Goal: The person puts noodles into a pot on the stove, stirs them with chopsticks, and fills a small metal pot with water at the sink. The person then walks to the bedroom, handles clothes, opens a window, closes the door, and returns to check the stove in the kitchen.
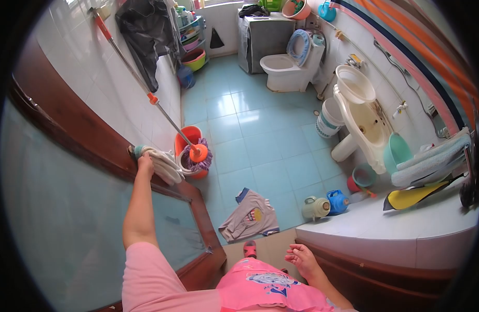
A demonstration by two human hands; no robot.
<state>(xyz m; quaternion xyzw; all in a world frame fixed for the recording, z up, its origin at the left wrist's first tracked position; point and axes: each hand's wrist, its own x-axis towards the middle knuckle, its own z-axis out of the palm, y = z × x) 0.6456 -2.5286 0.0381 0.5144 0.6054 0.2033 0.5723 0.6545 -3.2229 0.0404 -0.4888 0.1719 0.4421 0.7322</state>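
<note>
My left hand (145, 164) reaches out to the door's edge, its fingers closed around a bundle of whitish cloth (161, 162) that hangs there. Part of the fingers is hidden by the cloth. Just beyond it, a mop with an orange and grey handle (169, 120) leans in an orange bucket (183, 136), its purple strands over the rim. My right hand (302, 258) is low in front of my body, fingers apart and slightly curled, holding nothing. A grey shirt (250, 216) lies spread on the floor ahead of my feet.
A brown-framed door (200, 208) stands at the left. On the right are a sink (372, 127), a white bucket (330, 117), two jugs (316, 208) and a tiled ledge (385, 229). A toilet (283, 70) and a covered machine (265, 41) stand at the back.
</note>
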